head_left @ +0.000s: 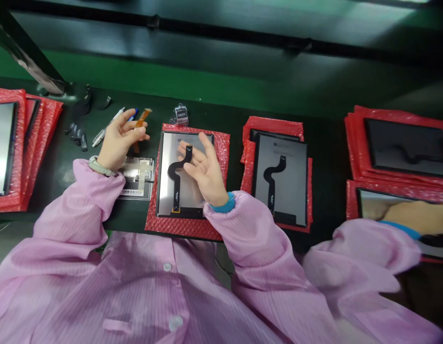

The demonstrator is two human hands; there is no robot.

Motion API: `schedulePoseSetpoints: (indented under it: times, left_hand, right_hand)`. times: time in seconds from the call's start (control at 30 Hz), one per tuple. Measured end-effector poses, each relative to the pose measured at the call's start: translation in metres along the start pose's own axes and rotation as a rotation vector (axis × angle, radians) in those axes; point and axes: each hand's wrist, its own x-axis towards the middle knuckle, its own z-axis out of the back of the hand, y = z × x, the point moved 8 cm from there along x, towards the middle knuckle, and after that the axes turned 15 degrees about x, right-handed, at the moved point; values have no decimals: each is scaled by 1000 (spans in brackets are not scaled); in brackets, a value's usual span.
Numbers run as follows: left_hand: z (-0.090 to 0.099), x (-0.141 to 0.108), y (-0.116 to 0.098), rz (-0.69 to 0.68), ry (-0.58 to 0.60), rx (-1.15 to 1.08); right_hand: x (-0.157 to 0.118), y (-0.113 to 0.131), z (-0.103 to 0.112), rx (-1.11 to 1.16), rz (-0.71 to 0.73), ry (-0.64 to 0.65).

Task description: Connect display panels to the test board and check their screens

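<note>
1. Far left: a stack of red bubble-wrap pouches (40, 143) is lying on the bench, with a silver-faced display panel (2, 148) sitting in the top pouch.
2. Upper left of centre: small black clips (78, 136) are scattered on the dark green bench mat (325, 167), beside a white pen (106, 126) and a blue pen (133, 113).
3. Left hand (119, 145) is pinching an orange flex strip (142, 118) between its fingers, above a taped panel (137, 177). The pink smock sleeve (92, 200) is resting near the bench edge.
4. Top centre: a tally counter (180, 115) is sitting on the mat.
5. Centre: a display panel (185, 174) is lying on a red bubble pouch (187, 227), with a black flex cable (178, 174) across it. Right hand (205, 167) is hovering over it, fingers spread and unclenched; contact with the cable cannot be told.
6. Right of centre: another panel (282, 179) is lying on a red pouch (275, 131).
7. Far right: a dark panel (405, 148) is lying on stacked red pouches (396, 191), and a co-worker's blurred hand (418, 217) is reaching across a panel.
8. Top: a green strip (171, 81) and a black rail (221, 36) are running along the back of the bench.
</note>
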Motion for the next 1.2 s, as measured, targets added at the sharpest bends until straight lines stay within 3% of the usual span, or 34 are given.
schedulePoseSetpoints:
  times: [0.2,0.4,0.73,0.9,1.2]
  left_hand:
    - [2,-3,-18,-15,-65,-26]
    - [-3,-13,-46,-129,18,91]
    - [-18,-30,-63,-275,223,162]
    - [-31,-36,-68,-415,321,478]
    - [-51,-49,-64,-413,442,659]
  right_hand:
    - [-5,-4,-13,221,-191,58]
    - [-6,-2,-22,212,-201,117]
    - [-2,10,-24,-75,66,242]
    - [-2,15,-25,-428,220,257]
    - [-1,23,-22,-608,315,123]
